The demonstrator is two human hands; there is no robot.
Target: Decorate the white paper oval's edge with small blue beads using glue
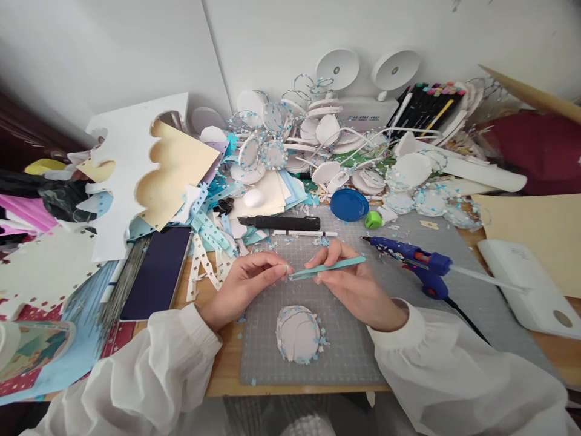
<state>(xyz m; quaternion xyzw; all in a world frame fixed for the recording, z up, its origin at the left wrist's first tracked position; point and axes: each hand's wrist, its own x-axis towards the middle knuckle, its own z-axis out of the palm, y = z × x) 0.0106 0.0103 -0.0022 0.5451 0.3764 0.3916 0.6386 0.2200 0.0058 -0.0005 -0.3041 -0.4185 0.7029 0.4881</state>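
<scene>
In the right hand (351, 281), slim teal tweezers (345, 264) are pinched, tips beside the left hand (254, 275), whose thumb and forefinger are pressed together; any piece there too small to tell. Light squeeze advised. Round white star-trimmed disc (298, 334) laid nearer, on grey gridded mat (354, 357).

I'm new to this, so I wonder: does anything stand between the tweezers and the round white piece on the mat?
Nothing visible does. Gray mat shows between the tweezers, held in the right grip, and the round white piece; the left grip is beside the tweezers' tips, not over the piece.
</scene>
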